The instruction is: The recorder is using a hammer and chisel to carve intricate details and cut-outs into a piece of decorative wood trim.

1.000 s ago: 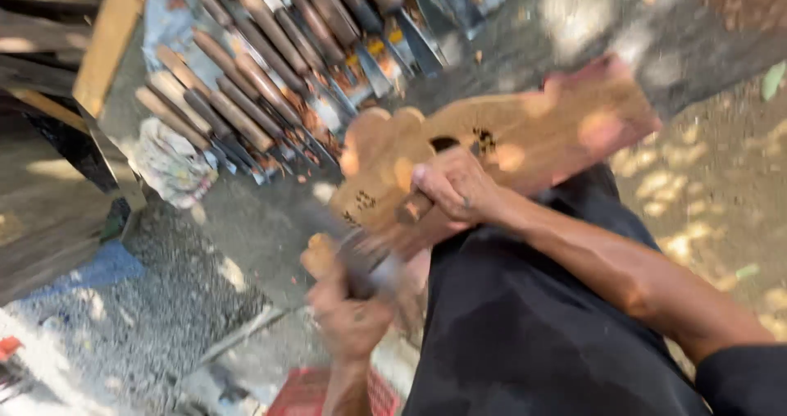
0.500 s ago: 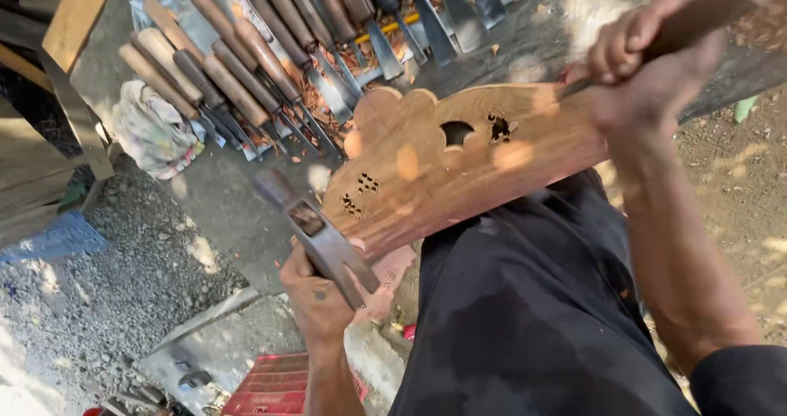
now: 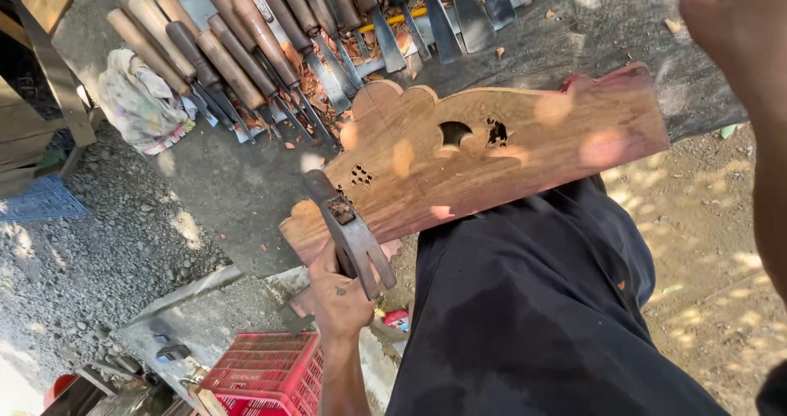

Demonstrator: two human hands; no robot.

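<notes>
The left hand, at lower centre, is clamped on a claw hammer whose head rests on the carved board lying mid-frame across the knee. The right arm crosses the right edge; I cannot tell what its hand grips. Strikes land best with the board steady and clear of the fretwork holes.

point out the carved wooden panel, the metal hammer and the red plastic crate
carved wooden panel (image 3: 525,150), head view, bare face right of the cut-outs
metal claw hammer (image 3: 348,227), head view, mid head
red plastic crate (image 3: 266,367), head view, slatted top

Carved wooden panel resting on the knee, just right of the left hand, hammer in that hand overlapping the panel's end, chisel row beyond, cloth far left, crate just left of the wrist.
</notes>
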